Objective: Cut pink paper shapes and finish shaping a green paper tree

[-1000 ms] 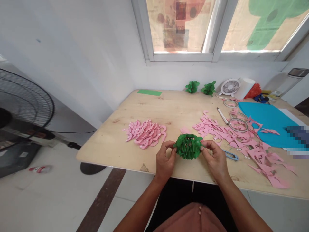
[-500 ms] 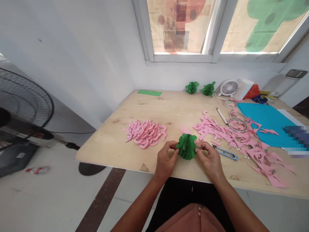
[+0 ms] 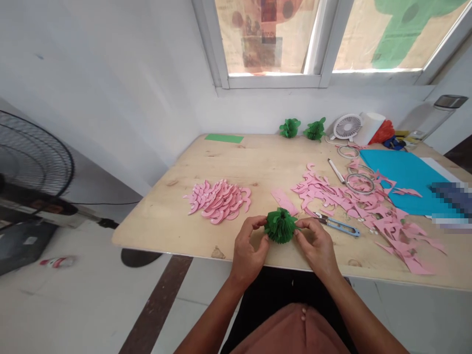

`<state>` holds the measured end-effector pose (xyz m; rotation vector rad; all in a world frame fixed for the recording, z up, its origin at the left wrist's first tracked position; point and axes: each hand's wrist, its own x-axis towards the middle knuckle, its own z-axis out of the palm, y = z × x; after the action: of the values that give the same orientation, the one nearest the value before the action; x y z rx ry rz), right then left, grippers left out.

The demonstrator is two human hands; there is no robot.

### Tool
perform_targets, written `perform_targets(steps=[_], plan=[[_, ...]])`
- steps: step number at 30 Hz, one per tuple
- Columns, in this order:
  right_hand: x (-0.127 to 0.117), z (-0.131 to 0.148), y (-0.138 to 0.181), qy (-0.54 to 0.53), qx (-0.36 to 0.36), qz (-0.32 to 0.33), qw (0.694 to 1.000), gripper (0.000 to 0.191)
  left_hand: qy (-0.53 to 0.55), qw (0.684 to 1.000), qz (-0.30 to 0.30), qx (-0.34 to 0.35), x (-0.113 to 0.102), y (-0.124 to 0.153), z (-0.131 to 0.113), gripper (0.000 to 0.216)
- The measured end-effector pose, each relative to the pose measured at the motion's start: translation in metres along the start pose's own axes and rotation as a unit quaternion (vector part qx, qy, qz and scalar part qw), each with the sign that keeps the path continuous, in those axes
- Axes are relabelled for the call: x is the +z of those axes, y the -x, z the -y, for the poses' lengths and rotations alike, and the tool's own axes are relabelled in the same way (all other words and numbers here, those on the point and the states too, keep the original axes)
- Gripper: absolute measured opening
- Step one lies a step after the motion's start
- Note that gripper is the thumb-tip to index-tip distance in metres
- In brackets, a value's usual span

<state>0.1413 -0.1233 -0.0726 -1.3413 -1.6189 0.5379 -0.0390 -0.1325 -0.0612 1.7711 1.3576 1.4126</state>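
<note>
Between my two hands, near the table's front edge, is a green folded-paper ornament (image 3: pixel 280 227) with fanned layers. My left hand (image 3: pixel 250 248) pinches its left side with thumb and fingers. On the other side, my right hand (image 3: pixel 316 244) grips its right edge the same way. Just beyond the ornament lies a flat pink paper piece (image 3: pixel 283 201). Blue thread snips (image 3: pixel 341 226) rest close to my right fingers. To the left sits a heap of curved pink paper cutouts (image 3: pixel 220 200).
Pink paper scraps (image 3: pixel 391 231), tape rings (image 3: pixel 360 183) and a white pen (image 3: pixel 336 171) spread over the right side. Behind stand two more green paper ornaments (image 3: pixel 289 128), a small white fan (image 3: pixel 347 127) and a blue sheet (image 3: pixel 413 177). A floor fan (image 3: pixel 33 162) is at left.
The green ornament has tipped in my hands, so its pleated top now shows more. Both hands keep their hold. The view has shifted slightly.
</note>
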Motion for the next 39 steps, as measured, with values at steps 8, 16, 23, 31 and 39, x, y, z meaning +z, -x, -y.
perform_targets(steps=[8,16,23,31,39], plan=[[-0.001,0.001,0.004,-0.008,0.003,0.000,1.000,0.009,0.002,1.000,-0.007,-0.023,-0.002,0.008,0.005,0.031],[0.001,0.001,0.005,-0.035,0.013,-0.009,0.999,0.010,-0.016,0.999,0.022,0.018,-0.005,0.002,-0.011,0.040],[0.001,0.009,0.002,-0.033,0.002,0.002,0.999,0.010,-0.150,0.962,0.134,0.183,0.003,-0.023,-0.038,0.063],[-0.004,0.008,0.004,-0.032,-0.004,0.008,0.999,0.014,-0.167,0.957,0.157,0.179,0.001,-0.037,-0.029,0.053],[-0.011,0.000,0.013,-0.032,0.015,-0.007,0.999,0.014,-0.133,0.973,0.160,0.102,-0.011,-0.033,-0.022,0.051]])
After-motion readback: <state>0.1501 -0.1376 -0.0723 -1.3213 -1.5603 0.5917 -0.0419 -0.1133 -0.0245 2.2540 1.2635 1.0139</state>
